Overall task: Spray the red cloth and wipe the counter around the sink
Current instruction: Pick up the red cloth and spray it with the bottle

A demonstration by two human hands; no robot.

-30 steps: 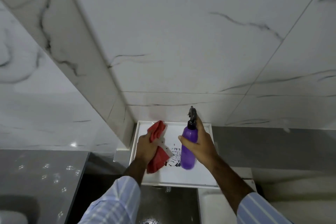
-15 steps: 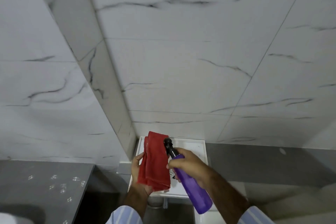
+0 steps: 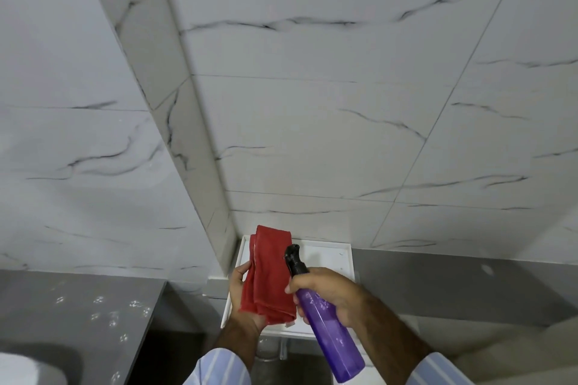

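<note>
While tilted, bottle [image 3: 328, 331] nozzle toward cloth [image 3: 269, 275]

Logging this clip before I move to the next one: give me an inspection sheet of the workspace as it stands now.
Surface: white tray-like shelf against the wall, mostly hidden behind the hands; grey counter at lower left with light spots on it.
Job's things: red cloth, folded, held up; purple spray bottle, tilted, black nozzle pointing at the cloth.
Clutter: nothing seen.
Grippers: left hand holds the cloth from behind and below; right hand has its grip closed around the bottle's neck.
Cables: nothing seen.
Surroundings: white marble-look wall tiles with dark veins, a projecting tiled column at left; striped shirt sleeves at the bottom edge.
</note>
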